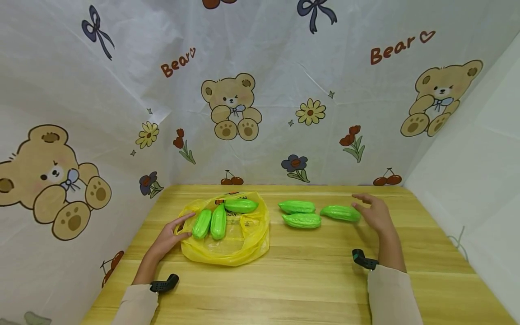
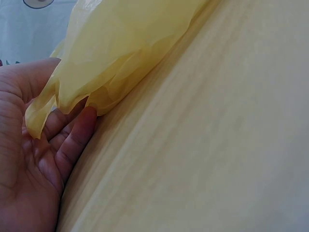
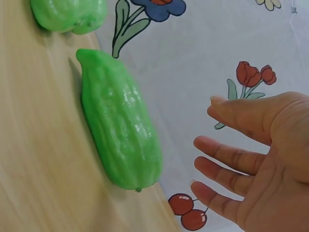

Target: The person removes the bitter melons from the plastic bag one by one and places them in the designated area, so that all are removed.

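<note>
My left hand [image 1: 169, 235] grips the left edge of a yellow plastic bag [image 1: 256, 246]; in the left wrist view its fingers curl against the thin film [image 2: 120, 63]. Three green bitter melons lie in the bag's wide mouth: one at the left [image 1: 201, 225], one beside it [image 1: 218, 222] and one at the back [image 1: 241, 206]. Right of the bag, two bitter melons [image 1: 298, 207] lie side by side. Another bitter melon [image 1: 339, 213] rests at their right. My right hand [image 1: 375, 215] is by its right end, fingers spread and holding nothing, apart from the melon [image 3: 123, 125] in the right wrist view.
Everything lies on a light wooden table [image 1: 308, 280]. A white sheet with printed bears [image 1: 231, 108] hangs behind and on the left. At the right stands a plain white wall [image 1: 479, 171], with a thin cord [image 1: 459, 241] by the table edge.
</note>
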`<state>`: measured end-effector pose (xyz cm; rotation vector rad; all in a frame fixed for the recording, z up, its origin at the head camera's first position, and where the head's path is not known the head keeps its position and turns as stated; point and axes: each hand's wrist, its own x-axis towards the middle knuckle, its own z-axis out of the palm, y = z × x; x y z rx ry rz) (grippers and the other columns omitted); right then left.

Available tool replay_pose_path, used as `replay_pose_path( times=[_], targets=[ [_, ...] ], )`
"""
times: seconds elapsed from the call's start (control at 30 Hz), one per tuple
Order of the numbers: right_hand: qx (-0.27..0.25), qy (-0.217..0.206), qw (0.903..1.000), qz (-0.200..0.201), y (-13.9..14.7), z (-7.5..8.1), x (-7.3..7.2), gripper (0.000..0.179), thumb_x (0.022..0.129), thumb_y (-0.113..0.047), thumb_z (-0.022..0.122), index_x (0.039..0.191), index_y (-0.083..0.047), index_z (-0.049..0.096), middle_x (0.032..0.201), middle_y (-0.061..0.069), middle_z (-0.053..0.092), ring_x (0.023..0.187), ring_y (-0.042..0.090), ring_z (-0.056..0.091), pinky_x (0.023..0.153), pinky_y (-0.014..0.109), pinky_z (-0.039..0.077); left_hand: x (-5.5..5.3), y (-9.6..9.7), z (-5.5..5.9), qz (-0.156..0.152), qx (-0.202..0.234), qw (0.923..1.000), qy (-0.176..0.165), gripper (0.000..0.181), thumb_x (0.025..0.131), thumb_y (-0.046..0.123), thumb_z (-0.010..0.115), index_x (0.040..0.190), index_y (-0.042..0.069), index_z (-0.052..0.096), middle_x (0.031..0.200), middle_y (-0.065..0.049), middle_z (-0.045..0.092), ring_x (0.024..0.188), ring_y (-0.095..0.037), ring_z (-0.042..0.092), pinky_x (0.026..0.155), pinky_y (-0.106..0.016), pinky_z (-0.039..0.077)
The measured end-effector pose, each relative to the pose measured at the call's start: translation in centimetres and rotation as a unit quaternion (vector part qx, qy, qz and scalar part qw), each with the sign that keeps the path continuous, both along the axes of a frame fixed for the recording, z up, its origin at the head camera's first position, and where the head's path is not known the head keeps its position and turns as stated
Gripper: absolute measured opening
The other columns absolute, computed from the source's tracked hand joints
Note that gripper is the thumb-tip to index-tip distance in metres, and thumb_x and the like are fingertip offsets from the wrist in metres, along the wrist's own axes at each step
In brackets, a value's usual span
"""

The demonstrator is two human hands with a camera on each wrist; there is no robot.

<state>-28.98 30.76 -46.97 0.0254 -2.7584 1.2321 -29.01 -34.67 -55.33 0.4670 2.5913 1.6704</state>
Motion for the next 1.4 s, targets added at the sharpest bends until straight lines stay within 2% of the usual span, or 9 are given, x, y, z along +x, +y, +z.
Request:
replay_pose_path(
  times=[0.33,0.57,0.67,0.77,0.9,1.07,1.27,1.4],
  targets=[
    [-0.005,0.053,0.9986,-0.006,-0.8,1.7,0.5,0.043,0.105,-0.018,0.057,0.142,0.002,0.055,0.145,0.032,0.047,0.133,0.052,0.042,0.101,0.065,0.041,0.0,0.0,-0.1,0.006,-0.003,1.0,0.007,0.061,0.094,0.012,0.072,0.15,0.012,0.051,0.158,-0.016,0.039,0.139,-0.036,0.032,0.111,-0.066,0.019],
    [-0.011,0.077,0.9969,0.012,-2.7,2.5,0.6,0.04,0.104,-0.015,0.058,0.14,0.003,0.058,0.143,0.03,0.05,0.13,0.05,0.046,0.099,0.062,0.045,0.1,0.0,0.0,0.007,-0.013,0.9998,0.016,0.061,0.094,0.014,0.072,0.15,0.012,0.051,0.155,-0.017,0.043,0.118,-0.03,0.039,0.102,-0.054,0.029],
    [-0.008,0.083,0.9962,0.025,-3.9,2.6,0.4,0.039,0.103,-0.014,0.059,0.139,0.002,0.058,0.143,0.029,0.051,0.13,0.048,0.047,0.098,0.062,0.046,0.2,0.0,0.0,0.006,-0.014,0.9997,0.018,0.061,0.093,0.015,0.072,0.15,0.012,0.051,0.151,-0.016,0.046,0.115,-0.027,0.04,0.099,-0.052,0.029],
    [-0.003,0.086,0.9956,0.036,-5.1,2.5,0.0,0.038,0.103,-0.013,0.06,0.138,0.001,0.06,0.141,0.028,0.053,0.128,0.047,0.049,0.097,0.06,0.048,0.2,0.0,-0.1,0.007,-0.013,0.9998,0.016,0.061,0.093,0.015,0.073,0.15,0.013,0.051,0.14,-0.017,0.051,0.112,-0.026,0.041,0.096,-0.051,0.028],
    [-0.003,0.086,0.9953,0.044,-6.6,2.6,-0.3,0.036,0.101,-0.012,0.062,0.136,-0.001,0.062,0.139,0.027,0.056,0.127,0.045,0.051,0.096,0.059,0.049,0.1,0.0,-0.1,0.007,-0.009,0.9998,0.013,0.061,0.093,0.014,0.073,0.15,0.013,0.051,0.136,-0.016,0.052,0.115,-0.028,0.04,0.098,-0.054,0.027],
    [-0.01,0.091,0.9941,0.058,-8.2,2.7,-0.3,0.035,0.101,-0.012,0.063,0.135,-0.002,0.064,0.139,0.025,0.057,0.126,0.044,0.052,0.095,0.058,0.05,0.1,0.2,0.1,0.003,0.003,0.9999,0.011,0.061,0.093,0.01,0.072,0.15,0.01,0.051,0.152,-0.018,0.045,0.13,-0.033,0.036,0.108,-0.063,0.022],
    [-0.022,0.101,0.9912,0.083,-10.2,2.9,-0.1,0.035,0.1,-0.011,0.064,0.134,-0.002,0.064,0.136,0.022,0.06,0.123,0.043,0.055,0.093,0.056,0.052,0.1,0.2,0.2,0.001,-0.004,0.9998,0.02,0.063,0.092,0.006,0.07,0.151,0.007,0.049,0.151,-0.019,0.046,0.117,-0.034,0.038,0.1,-0.057,0.028],
    [-0.03,0.101,0.9894,0.1,-11.4,2.8,-0.1,0.034,0.1,-0.012,0.065,0.133,-0.004,0.065,0.135,0.02,0.062,0.122,0.04,0.056,0.093,0.055,0.052,0.1,0.2,0.2,0.0,-0.007,0.9998,0.018,0.062,0.093,0.007,0.071,0.151,0.009,0.049,0.153,-0.017,0.045,0.117,-0.032,0.039,0.1,-0.055,0.029]
  ],
)
